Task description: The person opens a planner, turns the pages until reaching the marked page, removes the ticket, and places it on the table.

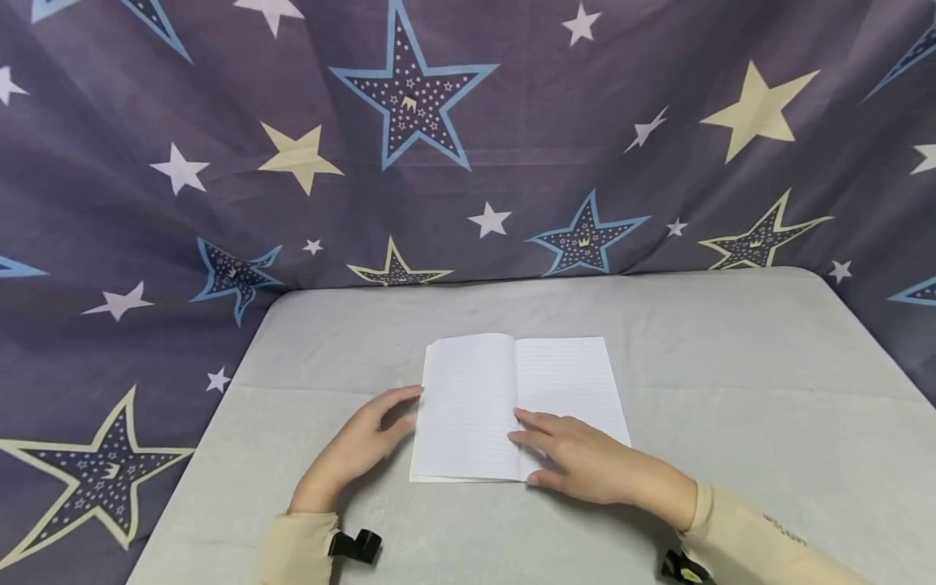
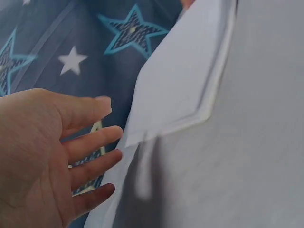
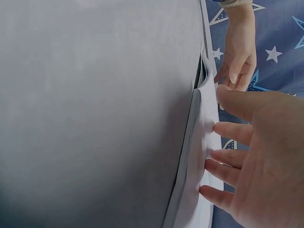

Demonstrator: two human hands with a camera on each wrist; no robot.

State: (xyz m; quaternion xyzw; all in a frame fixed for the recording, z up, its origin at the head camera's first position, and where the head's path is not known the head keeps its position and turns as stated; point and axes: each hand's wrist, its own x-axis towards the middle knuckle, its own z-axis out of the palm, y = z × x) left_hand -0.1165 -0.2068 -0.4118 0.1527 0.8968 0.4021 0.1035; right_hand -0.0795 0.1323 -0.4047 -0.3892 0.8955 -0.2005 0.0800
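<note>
An open notebook with lined white pages lies on the grey-covered table. My right hand rests on its right page near the centre fold, fingers spread and fairly straight. In the right wrist view the fingertips of the right hand touch the paper. At the notebook's left edge is my left hand, with relaxed fingers and thumb apart. From the left wrist, the left hand holds nothing, and the notebook's corner shows beyond its fingers.
The table has a light grey cloth cover with a rounded far edge. Behind and beside it hangs a dark curtain printed with stars. A black strap mount sits on the left wrist, over a beige sleeve.
</note>
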